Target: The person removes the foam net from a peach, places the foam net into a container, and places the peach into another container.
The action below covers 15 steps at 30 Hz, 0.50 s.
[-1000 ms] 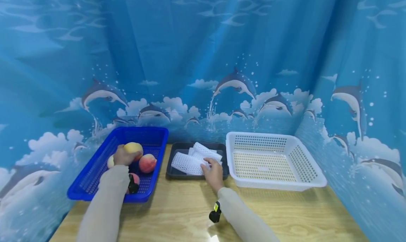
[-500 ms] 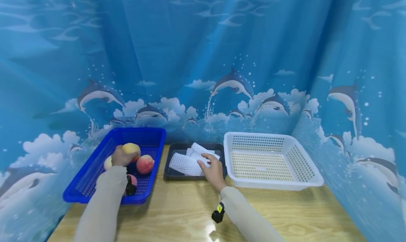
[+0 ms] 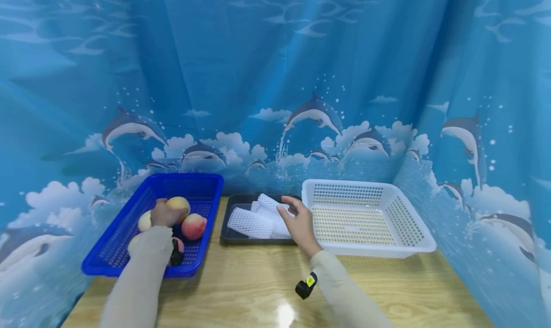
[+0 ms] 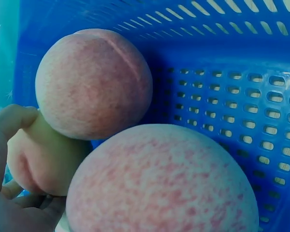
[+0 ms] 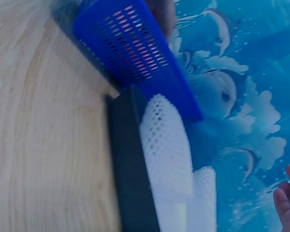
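Note:
In the blue basket, my left hand (image 3: pixel 164 214) grips a yellowish peach (image 4: pixel 46 157), thumb on one side and fingers on the other in the left wrist view. Around it lie several more peaches, a pink-red one (image 3: pixel 193 226) to its right among them. A large speckled peach (image 4: pixel 164 183) fills the front of the left wrist view. My right hand (image 3: pixel 301 225) is raised at the right end of the black tray (image 3: pixel 236 237), fingers apart and holding nothing. White foam fruit nets (image 3: pixel 254 223) lie flat and overlapping in that tray.
The blue basket (image 3: pixel 202 179) stands on the left of the wooden table (image 3: pixel 245 285), the white basket (image 3: pixel 366 249) on the right. The black tray sits between them. Behind hangs a blue dolphin-print curtain (image 3: pixel 241 79).
My right hand has lifted off the foam nets and shifted right, its fingers spreading. My left hand stays at the yellowish peach in the blue basket. The head view has shifted slightly.

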Available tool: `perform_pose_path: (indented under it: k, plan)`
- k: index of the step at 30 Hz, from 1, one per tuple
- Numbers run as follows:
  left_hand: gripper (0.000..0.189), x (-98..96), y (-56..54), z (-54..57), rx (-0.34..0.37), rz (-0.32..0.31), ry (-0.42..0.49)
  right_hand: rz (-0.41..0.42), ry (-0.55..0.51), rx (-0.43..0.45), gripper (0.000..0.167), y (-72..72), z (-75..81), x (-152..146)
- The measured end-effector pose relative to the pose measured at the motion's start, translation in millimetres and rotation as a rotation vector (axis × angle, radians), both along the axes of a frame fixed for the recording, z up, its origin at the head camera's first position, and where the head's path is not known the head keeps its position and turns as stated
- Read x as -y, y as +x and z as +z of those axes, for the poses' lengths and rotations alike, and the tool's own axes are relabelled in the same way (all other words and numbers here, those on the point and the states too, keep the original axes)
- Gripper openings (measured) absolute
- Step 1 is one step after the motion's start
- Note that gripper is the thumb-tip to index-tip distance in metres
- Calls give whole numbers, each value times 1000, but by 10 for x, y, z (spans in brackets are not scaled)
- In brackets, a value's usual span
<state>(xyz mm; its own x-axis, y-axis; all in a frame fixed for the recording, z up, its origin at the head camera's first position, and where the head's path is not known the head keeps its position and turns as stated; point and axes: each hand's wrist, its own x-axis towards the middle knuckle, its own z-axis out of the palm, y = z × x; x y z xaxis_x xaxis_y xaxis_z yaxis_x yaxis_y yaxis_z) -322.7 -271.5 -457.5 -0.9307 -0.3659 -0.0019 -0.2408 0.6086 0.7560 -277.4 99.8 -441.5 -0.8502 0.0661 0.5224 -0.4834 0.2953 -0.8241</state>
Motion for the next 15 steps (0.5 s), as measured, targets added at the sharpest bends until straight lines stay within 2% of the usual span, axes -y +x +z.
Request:
perform_pose_path:
  k: [4,7,11,15]
  plan:
    - [84,-20,22,-4,34,-25,-44,6,-39,25,33,56,117,-33]
    - [81,-38,41,-9,53,-67,-71,19,-62,33,33,172,270,-44]
    - [73,-65,64,-27,51,-94,-87,17,-54,28,32,315,439,-58]
    - [72,-76,55,-52,44,-106,-82,-19,-39,21,31,326,451,-92]
